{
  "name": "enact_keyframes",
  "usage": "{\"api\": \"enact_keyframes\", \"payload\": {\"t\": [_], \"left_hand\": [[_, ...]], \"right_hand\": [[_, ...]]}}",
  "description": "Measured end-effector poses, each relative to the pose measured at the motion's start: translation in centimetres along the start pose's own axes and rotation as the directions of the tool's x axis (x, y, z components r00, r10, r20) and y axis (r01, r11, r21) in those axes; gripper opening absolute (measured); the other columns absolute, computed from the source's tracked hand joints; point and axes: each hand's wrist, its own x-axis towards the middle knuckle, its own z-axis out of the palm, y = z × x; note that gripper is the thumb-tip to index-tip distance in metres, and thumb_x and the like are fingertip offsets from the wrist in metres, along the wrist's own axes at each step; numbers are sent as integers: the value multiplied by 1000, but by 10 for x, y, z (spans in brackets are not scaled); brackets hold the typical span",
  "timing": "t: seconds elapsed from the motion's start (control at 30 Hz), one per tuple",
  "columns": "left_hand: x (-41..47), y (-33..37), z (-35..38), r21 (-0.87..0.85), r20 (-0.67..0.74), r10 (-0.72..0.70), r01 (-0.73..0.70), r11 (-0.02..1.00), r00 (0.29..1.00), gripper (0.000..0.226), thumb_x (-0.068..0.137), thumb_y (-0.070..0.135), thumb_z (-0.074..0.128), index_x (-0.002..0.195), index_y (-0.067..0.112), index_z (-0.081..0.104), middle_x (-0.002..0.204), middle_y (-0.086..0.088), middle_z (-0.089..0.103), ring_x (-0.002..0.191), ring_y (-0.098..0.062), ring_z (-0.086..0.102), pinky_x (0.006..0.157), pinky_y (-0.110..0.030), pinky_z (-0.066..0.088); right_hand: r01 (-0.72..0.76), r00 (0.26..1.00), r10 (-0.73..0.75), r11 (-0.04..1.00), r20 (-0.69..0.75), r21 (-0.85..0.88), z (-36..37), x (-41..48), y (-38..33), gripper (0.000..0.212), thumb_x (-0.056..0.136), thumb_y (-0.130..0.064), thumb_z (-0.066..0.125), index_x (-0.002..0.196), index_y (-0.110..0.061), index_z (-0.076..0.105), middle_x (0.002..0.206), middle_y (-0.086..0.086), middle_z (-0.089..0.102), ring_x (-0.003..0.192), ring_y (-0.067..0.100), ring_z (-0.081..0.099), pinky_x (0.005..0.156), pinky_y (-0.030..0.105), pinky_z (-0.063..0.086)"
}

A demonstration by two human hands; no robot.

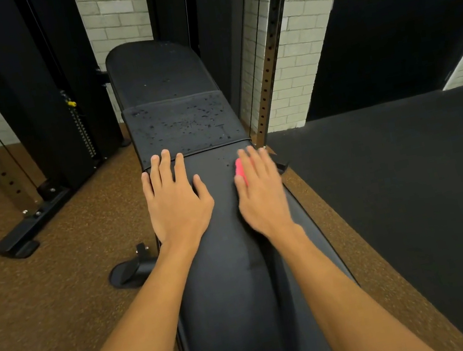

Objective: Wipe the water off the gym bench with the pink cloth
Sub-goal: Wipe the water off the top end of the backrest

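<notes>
One black padded bench (227, 268) runs up the centre of the frame, with many water drops (184, 122) beading on its middle section and a few on the far one. One pink cloth (240, 170), right of centre, shows only as a small strip under the right hand (260, 192), which presses it onto the bench with straight fingers. The left hand (175, 203) lies flat on the bench, fingers spread.

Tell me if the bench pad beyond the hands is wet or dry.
Wet: water droplets speckle the gym bench, thickest across its middle section.
</notes>
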Motion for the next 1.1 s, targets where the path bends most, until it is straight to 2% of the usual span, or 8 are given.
{"api": "enact_keyframes", "payload": {"t": [0.17,0.37,0.47,0.53,0.77,0.93,1.03,1.1], "left_hand": [[3,-1,-3,-10,7,-4,4,1000,1000,58,104,36,52,156,11,49,167,-13,40,158,-31,29,130,-52,23],[19,-1,-7,61,-10,25,-24,998,1000,51,98,41,57,141,13,58,144,-11,53,131,-31,47,111,-49,37],[17,-1,-1,47,-33,14,-13,999,999,49,99,39,56,140,12,57,144,-12,51,131,-34,46,114,-52,34],[16,0,4,50,-36,7,-5,999,999,48,100,38,55,140,11,56,146,-13,50,133,-35,44,115,-54,33],[19,1,6,35,-42,-11,13,999,999,46,98,38,57,136,13,58,144,-12,51,132,-35,43,115,-54,31],[19,1,6,44,-40,-11,13,999,999,47,98,39,57,137,13,58,145,-11,51,133,-34,43,115,-54,32],[18,0,9,59,-42,-4,6,998,999,47,98,38,57,138,12,58,145,-13,51,133,-35,43,113,-54,33],[18,0,10,56,-41,-8,10,998,999,47,98,37,58,137,11,58,145,-13,51,133,-35,44,113,-54,33]], "right_hand": [[250,959,-253,967,129,43,-13,-44,9,56,117,-37,36,170,-21,28,179,-4,21,167,12,2,136,38,10],[-229,971,217,964,98,135,-32,-56,43,59,115,-41,39,169,-21,28,175,-4,28,162,17,18,130,32,17],[-376,921,337,900,195,222,-39,-24,48,47,112,-42,40,146,-14,52,150,6,56,141,31,48,107,36,37],[-474,871,403,839,280,267,-47,2,44,42,114,-36,40,132,-3,60,132,13,62,129,35,54,93,35,34],[-470,874,353,790,334,393,-50,79,14,50,115,-30,43,141,11,54,145,28,58,135,41,54,112,45,40],[-496,852,333,759,403,421,-47,49,45,52,110,-49,49,158,-27,52,160,-4,54,147,21,49,127,48,33],[-510,842,356,771,405,382,-43,34,59,48,111,-47,49,154,-26,55,155,-4,57,141,18,52,125,46,35],[-448,884,344,813,316,371,-39,39,48,39,113,-38,47,140,-13,60,134,5,63,119,21,55,108,38,40]]}}
